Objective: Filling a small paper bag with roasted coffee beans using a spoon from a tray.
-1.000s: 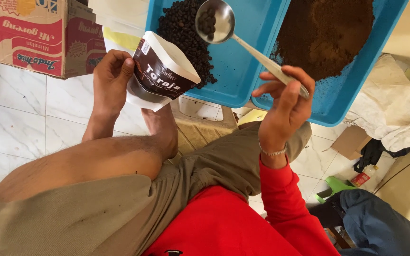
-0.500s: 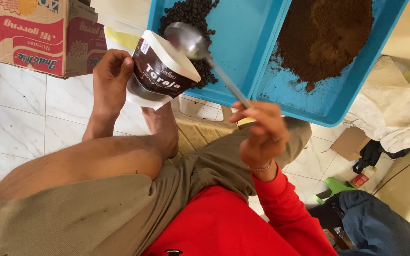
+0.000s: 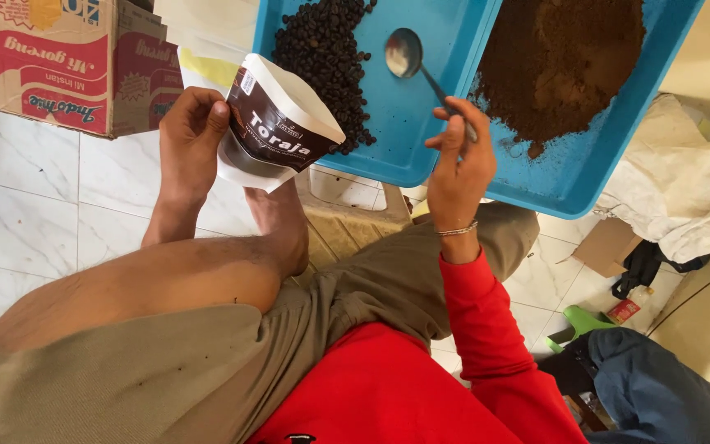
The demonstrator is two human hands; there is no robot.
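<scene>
From the head camera, the left hand point(image 3: 193, 136) is gripping a brown and white pouch point(image 3: 277, 123), fingers curled around its left edge, and is keeping it tilted with its open mouth facing up and right. A white label band is running across the pouch's dark brown front, and a small white tag is sitting near its top left corner. Just right of the pouch, a pile of dark coffee beans point(image 3: 326, 62) is lying in a blue tray point(image 3: 408, 152). The right hand point(image 3: 459, 164) is pinching the handle of a metal spoon point(image 3: 408, 57), whose empty bowl is hovering over the tray's bare blue floor, right of the beans. Further right of the pouch, brown ground coffee point(image 3: 564, 62) is filling a second blue tray point(image 3: 585, 181). Left of the pouch, a cardboard box point(image 3: 76, 62) with red and white printed panels is standing on the white tiled floor point(image 3: 43, 197).
</scene>
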